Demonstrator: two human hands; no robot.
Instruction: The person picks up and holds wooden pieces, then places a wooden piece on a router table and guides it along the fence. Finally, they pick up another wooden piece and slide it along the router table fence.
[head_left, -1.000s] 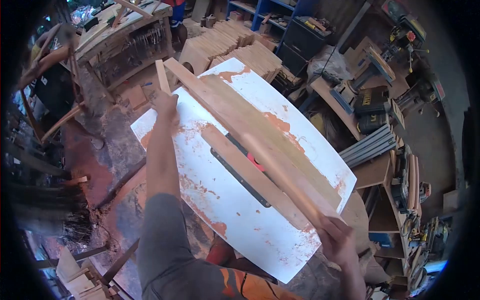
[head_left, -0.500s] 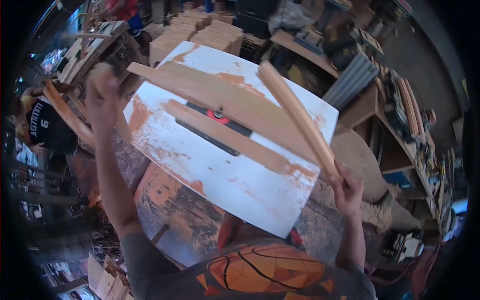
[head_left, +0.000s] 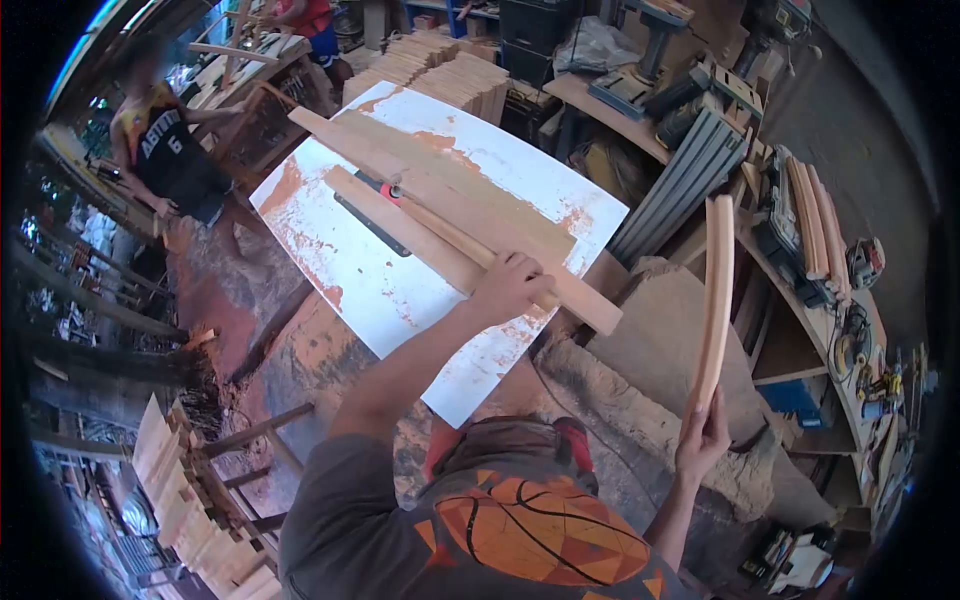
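My left hand [head_left: 510, 285] is closed over the near end of a narrow wooden strip [head_left: 450, 235], which lies in the channel between two long boards on a white router table [head_left: 470, 375]. The strip's far end reaches a red router bit [head_left: 391, 194]. The wider board [head_left: 455, 200] runs along the far side and a shorter board [head_left: 400, 225] along the near side. Off the table to the right, my right hand [head_left: 705, 440] grips the lower end of a rounded, slightly curved wooden piece [head_left: 716, 300], held upright.
Stacked wood pieces [head_left: 440, 75] stand behind the table. A person in a black jersey [head_left: 170, 150] is at the left, another in red further back. Shelves with tools [head_left: 830, 330] line the right side. Cut boards [head_left: 190, 500] lie at lower left, and sawdust covers the floor.
My left hand has come from the raised far left down onto the strip in the channel. My right hand has swung the wooden piece away from over the table to the right.
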